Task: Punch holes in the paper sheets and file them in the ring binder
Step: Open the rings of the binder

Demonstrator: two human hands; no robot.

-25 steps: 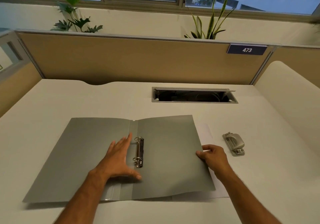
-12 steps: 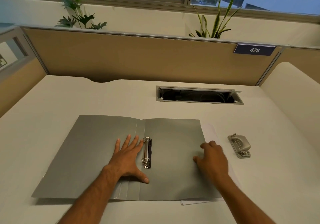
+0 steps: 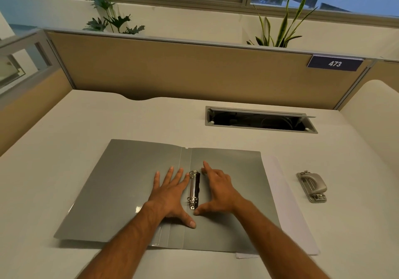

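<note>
A grey ring binder (image 3: 121, 188) lies open and flat on the desk. Its metal ring mechanism (image 3: 193, 189) runs down the spine, rings closed. My left hand (image 3: 170, 194) rests flat on the left cover, fingers spread, just left of the rings. Just right of the rings is my right hand (image 3: 218, 194), open, with thumb and forefinger framing the mechanism. White paper sheets (image 3: 289, 205) stick out from under the binder's right cover. A grey hole punch (image 3: 312, 186) sits on the desk to the right of the paper.
A cable slot (image 3: 259, 119) with a raised lid is cut into the white desk (image 3: 64, 149) behind the binder. Tan partition panels (image 3: 194, 71) close off the back and sides. Potted plants (image 3: 280, 25) stand behind the partition.
My right hand left the binder's right edge and moved left to the ring mechanism. My left hand stayed flat beside the rings. The view shifted slightly.
</note>
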